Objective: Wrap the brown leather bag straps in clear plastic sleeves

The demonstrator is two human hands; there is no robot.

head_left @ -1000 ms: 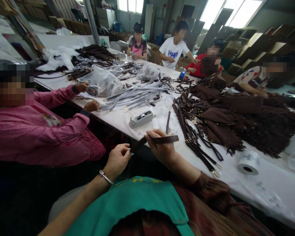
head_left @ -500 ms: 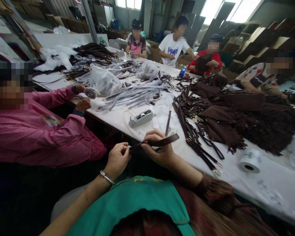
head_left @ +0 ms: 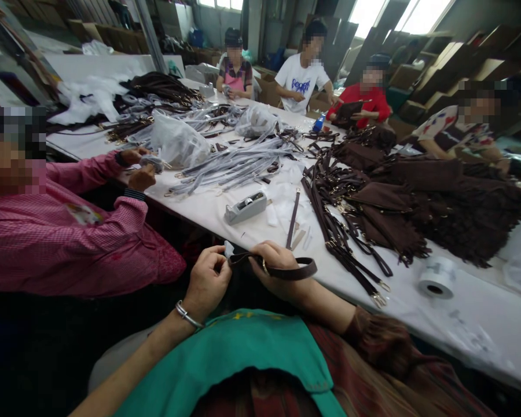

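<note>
A dark brown strap (head_left: pixel 297 270) with a gold-coloured ring is looped between my two hands, just off the table's front edge. My left hand (head_left: pixel 208 278) pinches the strap's left end, where a small whitish piece (head_left: pixel 228 249) sticks up at the fingertips. Fingers of my right hand (head_left: pixel 278 269) wrap round the strap near the ring, and its curved end stands out to the right. Behind my hands, a grey tape dispenser (head_left: pixel 245 207) sits on the table, with a single narrow strap (head_left: pixel 293 219) lying to its right.
Brown straps with clasps (head_left: pixel 330 226) and brown bags (head_left: pixel 386 214) are heaped at the right, near a white roll (head_left: pixel 437 277). Plastic-wrapped straps (head_left: pixel 238 165) cover the middle of the table (head_left: pixel 191 215). A person in pink sits close at left; several others work across the table.
The strap's right end has dropped and curled into a loop, and its ring now shows by my right hand. The whitish piece at my left fingertips shows more. The view has shifted slightly.
</note>
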